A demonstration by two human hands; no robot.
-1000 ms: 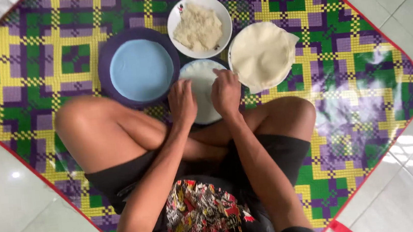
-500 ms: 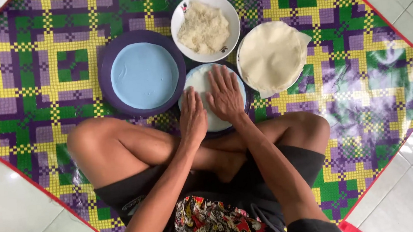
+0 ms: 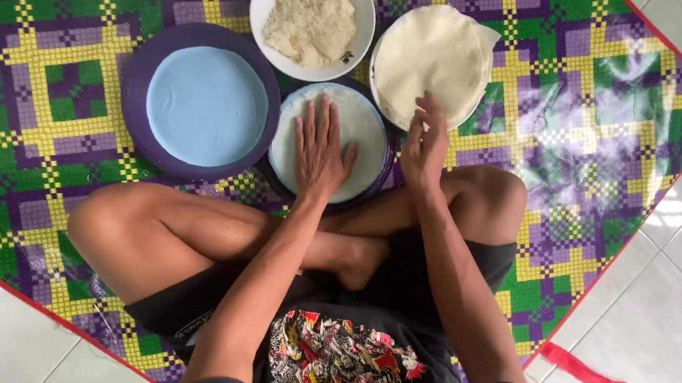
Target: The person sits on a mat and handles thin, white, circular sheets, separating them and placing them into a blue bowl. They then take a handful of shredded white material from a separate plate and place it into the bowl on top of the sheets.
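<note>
A person sits cross-legged on a checked mat (image 3: 43, 118) of purple, green and yellow, which lies on a pale tiled floor (image 3: 674, 303). Directly in front of the crossed legs sits a dark purple plate (image 3: 387, 163) carrying a thin, pale round wrapper (image 3: 364, 129); everything else is placed here by that plate.

The left hand (image 3: 320, 148) lies flat on the wrapper, palm down, fingers spread and pointing away from the body, covering the middle and near-left part of the sheet. The sheet shows on both sides of the hand and beyond the fingertips.

The right hand (image 3: 424, 140) is just right of the plate, off the wrapper, with its fingers loosely open and slightly curled. It hovers at the near edge of a stack of cream wrappers (image 3: 428, 59) that sits on a second plate, up and to the right of the central plate. Its fingertips overlap the edge of the stack; whether they touch it or pinch a sheet, I cannot tell.

To the left of the central plate, touching or nearly touching it, is a large purple dish (image 3: 134, 86) with a light blue disc (image 3: 206, 105) inside. Beyond the central plate, on its far side, stands a white bowl (image 3: 361, 40) heaped with a pale shredded filling (image 3: 310, 20).

A red strip (image 3: 573, 364) lies on the floor, well away to the near right.
</note>
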